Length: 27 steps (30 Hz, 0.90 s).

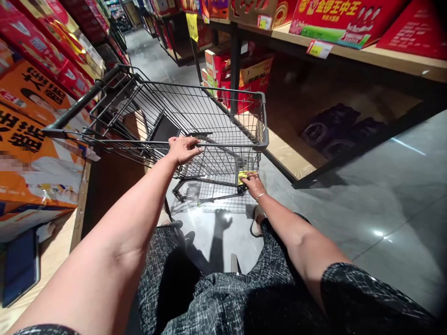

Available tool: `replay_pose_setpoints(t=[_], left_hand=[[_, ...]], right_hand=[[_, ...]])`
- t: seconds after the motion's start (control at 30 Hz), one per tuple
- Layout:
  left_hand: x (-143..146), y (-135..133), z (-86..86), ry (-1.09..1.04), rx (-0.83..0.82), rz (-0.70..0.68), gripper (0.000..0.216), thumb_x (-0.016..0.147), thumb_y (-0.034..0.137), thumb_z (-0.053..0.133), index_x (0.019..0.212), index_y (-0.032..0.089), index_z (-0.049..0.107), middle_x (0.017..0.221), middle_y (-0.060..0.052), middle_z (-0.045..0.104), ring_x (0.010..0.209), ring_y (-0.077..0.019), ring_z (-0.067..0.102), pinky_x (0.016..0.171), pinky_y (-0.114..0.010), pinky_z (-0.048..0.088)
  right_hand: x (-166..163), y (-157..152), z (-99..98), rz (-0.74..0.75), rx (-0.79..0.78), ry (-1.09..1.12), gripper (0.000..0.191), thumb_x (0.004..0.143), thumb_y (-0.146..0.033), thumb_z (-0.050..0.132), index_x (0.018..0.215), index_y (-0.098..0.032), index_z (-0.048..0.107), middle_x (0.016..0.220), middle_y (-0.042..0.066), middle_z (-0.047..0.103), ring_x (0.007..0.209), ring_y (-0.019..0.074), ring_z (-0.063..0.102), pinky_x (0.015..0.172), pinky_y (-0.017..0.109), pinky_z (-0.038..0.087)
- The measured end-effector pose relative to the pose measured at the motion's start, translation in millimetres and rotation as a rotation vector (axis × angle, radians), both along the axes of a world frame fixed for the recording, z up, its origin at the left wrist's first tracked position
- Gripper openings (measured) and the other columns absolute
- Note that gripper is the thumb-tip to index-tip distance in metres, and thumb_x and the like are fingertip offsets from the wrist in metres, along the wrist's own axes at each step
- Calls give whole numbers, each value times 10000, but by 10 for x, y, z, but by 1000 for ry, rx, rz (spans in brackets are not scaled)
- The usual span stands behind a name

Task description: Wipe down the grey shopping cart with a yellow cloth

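Observation:
A grey wire shopping cart (230,145) stands in front of me, its handle toward the left. My left hand (182,150) is wrapped over the cart's near top rail, about midway along it. Low at the right end of the cart, my right hand (254,185) presses a yellow cloth (243,176) against the frame just above a wheel. That hand's fingers are closed over the cloth, and part of the cloth is hidden under them. A black flap (163,128) shows inside the wire basket.
Orange boxes (38,139) and red packages are stacked at left, with a phone (21,265) on the wooden ledge below. A display shelf (349,53) carrying red gift boxes (331,21) stands at right, dark purple bags (335,123) on its lower level. Shiny tiles (384,195) cover the floor.

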<state>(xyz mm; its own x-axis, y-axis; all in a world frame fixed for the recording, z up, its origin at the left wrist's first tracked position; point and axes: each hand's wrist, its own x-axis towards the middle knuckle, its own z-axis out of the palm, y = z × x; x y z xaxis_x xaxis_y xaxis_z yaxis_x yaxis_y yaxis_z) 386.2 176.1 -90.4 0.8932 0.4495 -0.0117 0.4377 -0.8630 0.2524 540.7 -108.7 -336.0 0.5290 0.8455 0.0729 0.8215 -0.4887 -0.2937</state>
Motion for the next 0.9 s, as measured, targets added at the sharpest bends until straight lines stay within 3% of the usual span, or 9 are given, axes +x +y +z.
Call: replay_pose_setpoints(t=[0.07, 0.13, 0.3, 0.43, 0.53, 0.67, 0.73, 0.8, 0.9], left_hand=[[2, 71, 6, 2, -18, 16, 374, 856, 515, 570, 1088, 286, 753, 1126, -23, 764, 1162, -312, 548, 1056, -504, 277], [0, 124, 7, -7, -23, 22, 363, 876, 524, 553, 1050, 284, 763, 1126, -20, 769, 1143, -302, 557, 1065, -508, 272], [-11, 198, -13, -34, -18, 33, 374, 898, 546, 532, 968, 272, 777, 979, -31, 767, 1104, -298, 564, 1072, -520, 271], [-16, 189, -20, -41, -19, 48, 376, 877, 556, 548, 952, 266, 776, 930, -37, 756, 1126, -308, 553, 1082, -527, 270], [-14, 148, -10, -48, -19, 63, 386, 858, 555, 569, 973, 254, 781, 960, -47, 755, 1126, -314, 557, 1088, -534, 265], [-5, 117, 2, -43, -32, 78, 429, 837, 566, 589, 1019, 228, 782, 1011, -69, 753, 1132, -324, 562, 1091, -538, 259], [-1, 125, -6, -37, -31, 73, 440, 828, 586, 592, 1025, 240, 778, 1007, -65, 753, 1143, -325, 556, 1094, -536, 260], [4, 144, -23, -35, -20, 65, 436, 822, 601, 593, 1023, 259, 774, 997, -55, 753, 1149, -322, 553, 1097, -534, 263], [9, 175, -47, -35, 5, 54, 420, 830, 604, 589, 1023, 277, 769, 1015, -49, 757, 1160, -324, 552, 1096, -535, 269]], right_hand=[[-31, 6, -51, 22, -2, 28, 429, 891, -109, 548, 1211, -313, 747, 1361, 91, 623, 1254, 293, 504, 997, 408, 530], [-39, 29, 31, 59, 29, 32, 431, 896, -99, 546, 1205, -319, 749, 1352, 86, 627, 1239, 283, 507, 993, 401, 526], [61, 53, 679, 135, 342, -105, 426, 946, -126, 557, 1250, -374, 723, 1317, 60, 620, 1206, 265, 514, 1088, 452, 480], [180, 57, 1126, 70, 591, -224, 430, 944, -174, 608, 1297, -408, 686, 1330, 54, 590, 1305, 294, 462, 1181, 544, 405], [193, 51, 1028, 48, 565, -180, 428, 937, -146, 583, 1272, -382, 705, 1323, 64, 592, 1283, 295, 479, 1163, 548, 430], [110, -19, 485, 1, 301, -4, 466, 869, -58, 533, 1183, -317, 760, 1257, 79, 637, 1173, 281, 541, 1015, 466, 550], [69, -67, 307, -18, 193, 65, 498, 817, -14, 528, 1140, -299, 779, 1249, 88, 650, 1176, 285, 548, 989, 435, 563], [49, -103, 326, 1, 182, 70, 527, 796, 9, 517, 1135, -295, 783, 1260, 90, 652, 1181, 282, 551, 996, 424, 559], [68, -112, 724, 68, 354, -55, 511, 839, -30, 529, 1191, -318, 762, 1293, 74, 634, 1186, 274, 551, 1057, 453, 526]])
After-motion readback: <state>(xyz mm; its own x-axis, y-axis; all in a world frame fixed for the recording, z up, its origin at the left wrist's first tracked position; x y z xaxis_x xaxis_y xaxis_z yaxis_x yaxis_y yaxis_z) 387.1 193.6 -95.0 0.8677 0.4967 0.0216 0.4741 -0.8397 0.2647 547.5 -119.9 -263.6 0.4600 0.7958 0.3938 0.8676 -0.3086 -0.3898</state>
